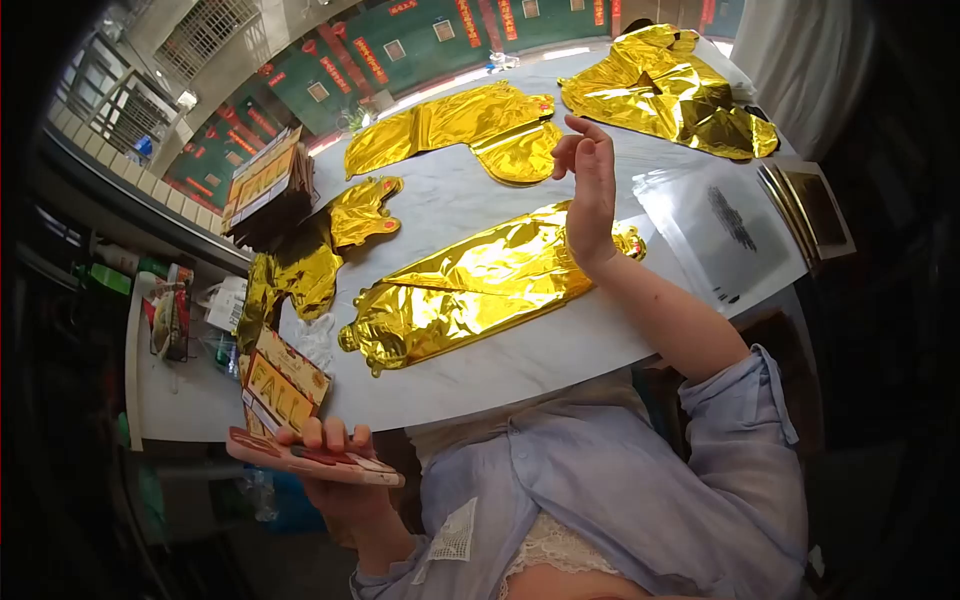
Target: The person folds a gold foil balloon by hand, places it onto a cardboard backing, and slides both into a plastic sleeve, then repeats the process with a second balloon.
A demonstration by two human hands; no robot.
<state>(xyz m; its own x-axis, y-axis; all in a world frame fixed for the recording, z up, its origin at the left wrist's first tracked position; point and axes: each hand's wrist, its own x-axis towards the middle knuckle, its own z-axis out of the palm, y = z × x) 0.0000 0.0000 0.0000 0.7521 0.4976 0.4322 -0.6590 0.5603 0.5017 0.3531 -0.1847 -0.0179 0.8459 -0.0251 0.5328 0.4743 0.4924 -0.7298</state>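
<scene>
My left hand (345, 500), low at the left, is closed around a phone in a pink patterned case (300, 464). Just behind the phone, a printed card reading "FALL" (285, 380) leans at the table edge. Raised over the table, my right hand (592, 200) holds nothing; its fingers are apart and partly bent. Beneath it lies a long, flat gold foil balloon (470, 290), its far right end partly hidden by my wrist. Another flat gold foil balloon (430, 125) lies just beyond my right fingertips.
More gold foil lies at the back right (660, 90) and left (300, 275). A stack of "FALL" cards (270, 190) stands on the left. Clear plastic sleeves (720, 230) lie on the right, beside gold-faced packs (812, 210). The marble-look table (400, 400) has a curved front edge.
</scene>
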